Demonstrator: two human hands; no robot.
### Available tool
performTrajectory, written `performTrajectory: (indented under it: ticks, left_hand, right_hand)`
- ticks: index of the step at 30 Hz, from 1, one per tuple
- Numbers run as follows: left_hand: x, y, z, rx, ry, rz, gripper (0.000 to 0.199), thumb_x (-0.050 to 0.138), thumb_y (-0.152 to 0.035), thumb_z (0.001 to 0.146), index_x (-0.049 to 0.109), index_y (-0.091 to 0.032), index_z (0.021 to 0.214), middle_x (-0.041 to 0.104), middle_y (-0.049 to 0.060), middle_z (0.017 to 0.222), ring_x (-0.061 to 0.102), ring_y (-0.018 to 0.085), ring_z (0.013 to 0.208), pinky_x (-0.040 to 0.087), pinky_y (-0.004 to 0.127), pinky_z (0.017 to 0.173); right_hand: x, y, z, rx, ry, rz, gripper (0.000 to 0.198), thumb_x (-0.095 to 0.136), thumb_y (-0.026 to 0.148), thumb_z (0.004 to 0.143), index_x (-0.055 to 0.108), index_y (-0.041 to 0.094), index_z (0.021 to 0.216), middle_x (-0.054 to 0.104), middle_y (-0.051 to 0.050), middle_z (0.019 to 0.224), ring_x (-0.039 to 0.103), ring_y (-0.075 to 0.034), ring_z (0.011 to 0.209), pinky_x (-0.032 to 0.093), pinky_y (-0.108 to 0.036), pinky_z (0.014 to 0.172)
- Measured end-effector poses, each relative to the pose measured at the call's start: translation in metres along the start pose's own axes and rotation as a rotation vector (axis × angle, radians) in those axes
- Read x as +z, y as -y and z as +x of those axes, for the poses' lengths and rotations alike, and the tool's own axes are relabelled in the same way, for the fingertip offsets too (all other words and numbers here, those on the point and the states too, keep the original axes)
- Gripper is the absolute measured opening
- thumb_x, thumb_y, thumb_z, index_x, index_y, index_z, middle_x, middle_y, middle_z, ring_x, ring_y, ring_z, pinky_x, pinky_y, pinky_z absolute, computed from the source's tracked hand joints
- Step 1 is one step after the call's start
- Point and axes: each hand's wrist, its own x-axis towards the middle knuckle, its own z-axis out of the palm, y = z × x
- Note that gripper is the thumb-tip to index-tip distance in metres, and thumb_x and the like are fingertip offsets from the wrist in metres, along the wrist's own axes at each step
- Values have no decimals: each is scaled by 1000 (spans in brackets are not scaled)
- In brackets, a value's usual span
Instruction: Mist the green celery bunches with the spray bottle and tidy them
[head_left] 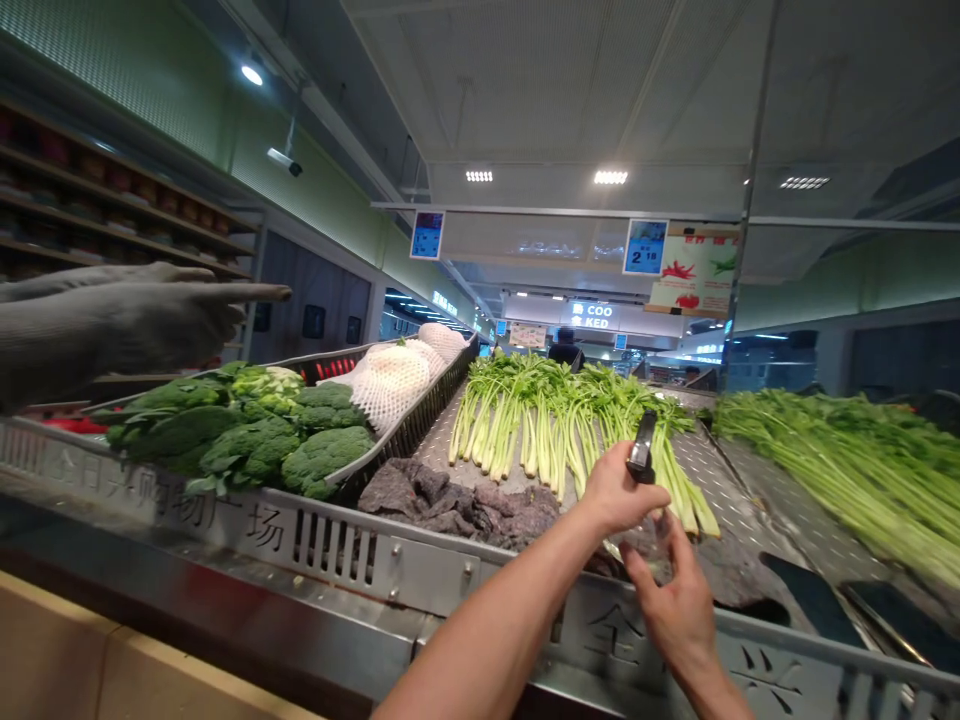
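Observation:
My left hand (619,490) is closed around a small black object (643,447), which sticks up above the fist; its exact kind is unclear. Just below and to the right, my right hand (675,580) has curled fingers meeting the left fingers. Something clear and shiny seems to lie between them, too blurred to name. Behind both hands, bunches of celery (555,420) lie in a row on a metal display shelf, leaves toward the back. A crumpled dark cloth (457,505) lies in front of the stalks, left of my hands.
Broccoli (251,450) and net-wrapped pale produce (397,375) fill the left bin, behind a slatted grey rail (341,550). Another person's gloved hand (142,315) points in from the left. A dark phone-like slab (814,600) lies at right, beside a mirror (847,460) reflecting the celery.

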Motion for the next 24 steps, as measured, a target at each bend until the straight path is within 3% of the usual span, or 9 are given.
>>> performTrajectory:
  ticks: [18, 24]
  left_hand:
    - [-96, 30, -17, -84, -274, 86, 28, 58, -14, 56, 49, -16, 82, 51, -4, 68, 43, 8, 59, 35, 19, 52]
    - [-111, 35, -21, -86, -339, 99, 23, 58, -14, 54, 45, -18, 73, 47, -5, 64, 43, 8, 58, 33, 19, 50]
  right_hand:
    - [87, 42, 4, -143, 244, 136, 68, 50, 54, 66, 40, 13, 119, 56, -14, 110, 54, -26, 101, 43, -40, 85]
    - [102, 49, 6, -133, 347, 117, 69, 50, 54, 67, 39, 11, 120, 54, -15, 113, 53, -25, 101, 43, -40, 84]
